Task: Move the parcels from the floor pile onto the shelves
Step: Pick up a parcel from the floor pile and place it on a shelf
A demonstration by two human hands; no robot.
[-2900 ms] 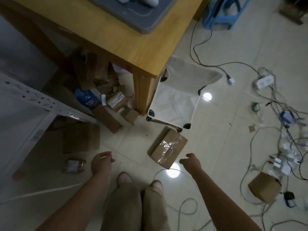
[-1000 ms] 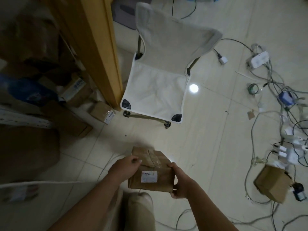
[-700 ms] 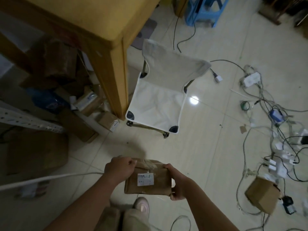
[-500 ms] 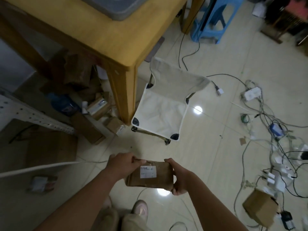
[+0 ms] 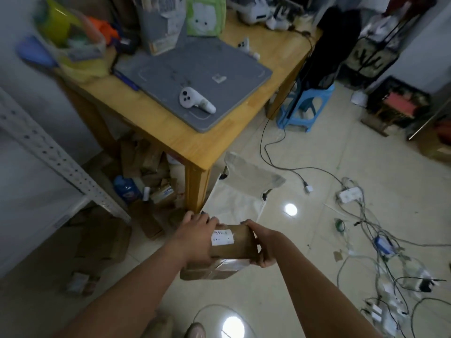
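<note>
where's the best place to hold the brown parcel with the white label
Take the parcel by its two opposite ends, one hand from each side: the left hand grips the left end, the right hand the right. It is a boxy taped block, probably too wide for one palm.

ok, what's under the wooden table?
Under the wooden table: a heap of brown cardboard parcels and a blue item beside it. Its top and front leg cover the rest; further back is too dark to tell.

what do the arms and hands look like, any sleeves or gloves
No gloves, rings or watch show on the left hand or right hand. Both forearms are uncovered, with no sleeve in view down to the frame's edge.
</note>
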